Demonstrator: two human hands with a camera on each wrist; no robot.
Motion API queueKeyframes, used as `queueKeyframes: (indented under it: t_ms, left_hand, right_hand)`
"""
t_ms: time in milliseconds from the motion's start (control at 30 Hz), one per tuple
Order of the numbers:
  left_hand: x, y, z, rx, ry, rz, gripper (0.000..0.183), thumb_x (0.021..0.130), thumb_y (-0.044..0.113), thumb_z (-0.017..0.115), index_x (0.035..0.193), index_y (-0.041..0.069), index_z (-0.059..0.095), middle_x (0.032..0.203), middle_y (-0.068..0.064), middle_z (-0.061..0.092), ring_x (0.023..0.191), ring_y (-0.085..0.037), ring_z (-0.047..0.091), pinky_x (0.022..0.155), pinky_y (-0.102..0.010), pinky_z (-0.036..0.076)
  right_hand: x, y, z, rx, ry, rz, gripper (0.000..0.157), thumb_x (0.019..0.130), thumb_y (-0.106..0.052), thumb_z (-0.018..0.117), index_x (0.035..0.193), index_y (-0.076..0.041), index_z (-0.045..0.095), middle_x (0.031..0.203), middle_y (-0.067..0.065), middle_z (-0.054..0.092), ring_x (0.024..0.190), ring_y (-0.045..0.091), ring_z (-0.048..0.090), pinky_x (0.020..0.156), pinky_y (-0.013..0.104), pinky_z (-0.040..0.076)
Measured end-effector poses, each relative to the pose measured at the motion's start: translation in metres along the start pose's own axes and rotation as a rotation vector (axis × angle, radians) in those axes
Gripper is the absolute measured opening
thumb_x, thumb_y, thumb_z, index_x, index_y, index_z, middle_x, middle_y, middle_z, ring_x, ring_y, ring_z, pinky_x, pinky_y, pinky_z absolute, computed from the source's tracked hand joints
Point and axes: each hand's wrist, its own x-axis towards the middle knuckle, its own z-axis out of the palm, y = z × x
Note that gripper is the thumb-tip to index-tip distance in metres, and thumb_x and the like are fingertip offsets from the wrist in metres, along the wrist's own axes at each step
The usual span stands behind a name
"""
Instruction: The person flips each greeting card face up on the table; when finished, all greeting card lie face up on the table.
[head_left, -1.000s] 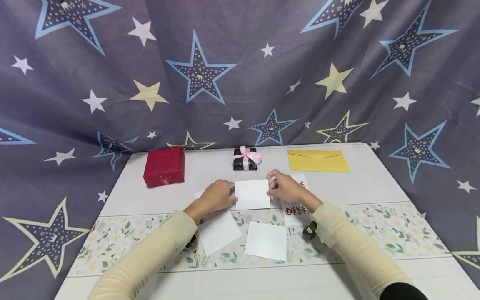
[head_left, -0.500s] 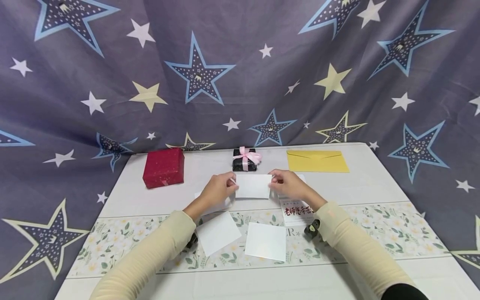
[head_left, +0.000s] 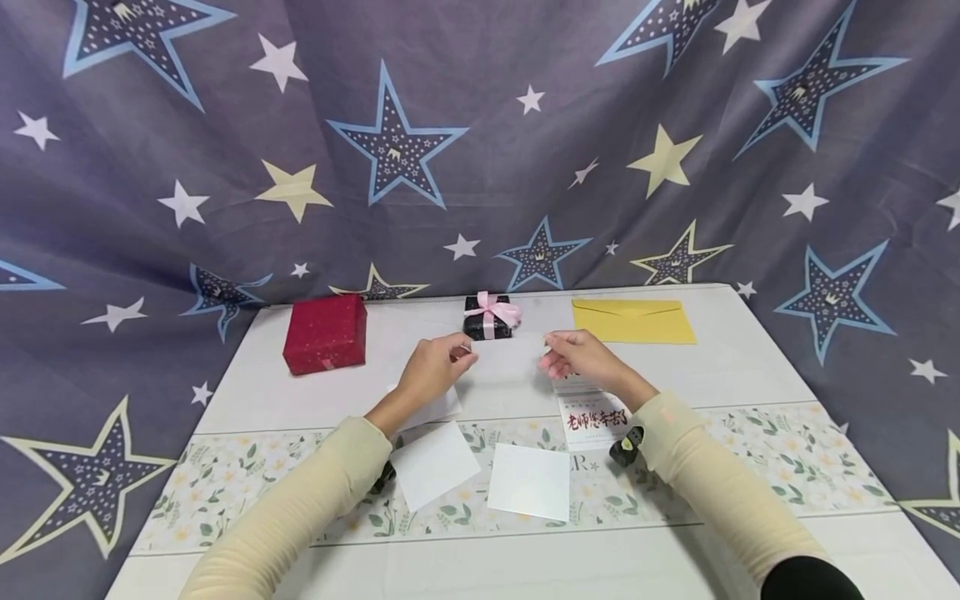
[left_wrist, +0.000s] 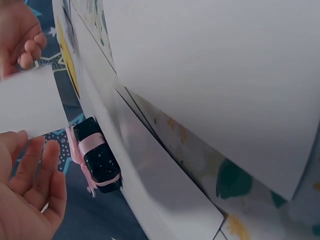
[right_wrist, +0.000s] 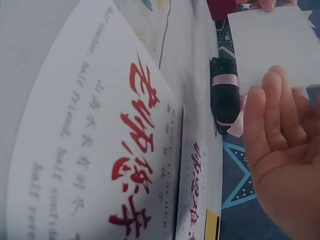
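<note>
Between both hands, a blank white card is held up over the table; in the head view it nearly blends into the white cloth. My left hand pinches its left edge between thumb and fingers. At the opposite edge, my right hand pinches it too, its lower fingers loosely curved. Below the right wrist lies a card with red characters, and a second printed card shows partly behind it. Two blank white cards lie nearer the front, and another white card is partly hidden by the left forearm.
Along the back of the table stand a red box, a small black gift box with a pink ribbon, and a yellow envelope. A starry curtain hangs behind the table. Dark wrist devices sit under the sleeves.
Both hands have raised the white card and tilted it, so its face shows less in the head view. More of the printed cards under the right hand has come into sight.
</note>
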Motion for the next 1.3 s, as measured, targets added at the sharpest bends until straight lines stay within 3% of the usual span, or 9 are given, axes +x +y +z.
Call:
queueKeyframes:
  t_ms: [100,300,467,667,767,933,1167,1300]
  left_hand:
    - [0.000,0.001,0.000,0.004,0.005,0.024,0.007,0.095,0.022,0.072,0.098,0.016,0.074,0.093,-0.003,0.080,0.083,-0.020,0.075,0.074,-0.038,0.059]
    - [0.000,0.000,0.001,0.024,-0.011,0.005,0.009,0.095,0.020,0.072,0.102,0.019,0.079,0.095,0.001,0.079,0.078,-0.014,0.071,0.066,-0.030,0.055]
    - [0.000,-0.001,0.003,0.044,-0.022,0.004,0.015,0.095,0.014,0.071,0.107,0.018,0.078,0.094,-0.001,0.079,0.081,-0.014,0.072,0.067,-0.029,0.055]
    - [0.000,-0.001,0.004,0.047,-0.053,-0.015,0.022,0.098,0.012,0.064,0.115,0.017,0.077,0.104,-0.006,0.078,0.078,-0.015,0.064,0.066,-0.028,0.049]
    - [0.000,-0.001,0.005,0.036,-0.085,-0.025,0.024,0.100,0.014,0.063,0.120,0.015,0.076,0.109,-0.007,0.077,0.081,-0.017,0.065,0.070,-0.030,0.052]
    - [0.002,-0.001,0.011,0.044,-0.176,-0.044,0.033,0.097,0.020,0.068,0.130,0.015,0.070,0.111,-0.005,0.076,0.095,-0.018,0.071,0.080,-0.033,0.057]
    - [0.005,-0.002,0.018,0.108,-0.253,-0.032,0.041,0.095,0.022,0.072,0.134,0.013,0.067,0.098,0.001,0.076,0.082,-0.014,0.066,0.074,-0.030,0.054]
    - [0.007,-0.003,0.021,0.137,-0.282,-0.049,0.041,0.095,0.024,0.072,0.135,0.015,0.067,0.096,0.003,0.074,0.083,-0.013,0.063,0.076,-0.031,0.053]
  right_hand:
    - [0.002,0.001,-0.002,0.066,-0.016,0.010,0.050,0.111,-0.027,0.042,0.135,0.016,0.050,0.097,0.010,0.078,0.076,0.011,0.070,0.079,0.037,0.062]
    - [0.003,0.002,-0.002,-0.006,-0.015,-0.007,0.038,0.106,-0.019,0.053,0.131,0.009,0.061,0.114,0.028,0.070,0.085,0.022,0.072,0.081,0.040,0.062]
    - [0.005,0.001,-0.001,-0.077,-0.010,-0.015,0.036,0.102,-0.012,0.060,0.135,0.001,0.062,0.108,0.023,0.070,0.086,0.030,0.070,0.075,0.037,0.061]
    - [0.008,0.001,0.000,-0.218,-0.025,-0.078,0.044,0.097,-0.007,0.063,0.140,-0.002,0.059,0.103,0.021,0.072,0.072,0.017,0.060,0.062,0.026,0.052]
    - [0.011,0.003,0.001,-0.289,-0.026,-0.103,0.047,0.095,-0.006,0.065,0.142,-0.002,0.058,0.101,0.017,0.073,0.072,0.012,0.058,0.059,0.021,0.046]
    - [0.014,0.006,0.002,-0.367,-0.028,-0.132,0.049,0.094,-0.009,0.068,0.142,-0.002,0.058,0.097,0.012,0.074,0.074,0.013,0.058,0.061,0.021,0.045]
    - [0.017,0.010,0.002,-0.477,-0.034,-0.106,0.050,0.093,-0.015,0.071,0.141,-0.006,0.060,0.093,0.006,0.072,0.077,0.013,0.058,0.064,0.024,0.048]
    - [0.019,0.011,0.003,-0.562,-0.051,-0.105,0.051,0.093,-0.017,0.073,0.141,-0.007,0.061,0.089,0.003,0.072,0.075,0.012,0.059,0.069,0.025,0.050]
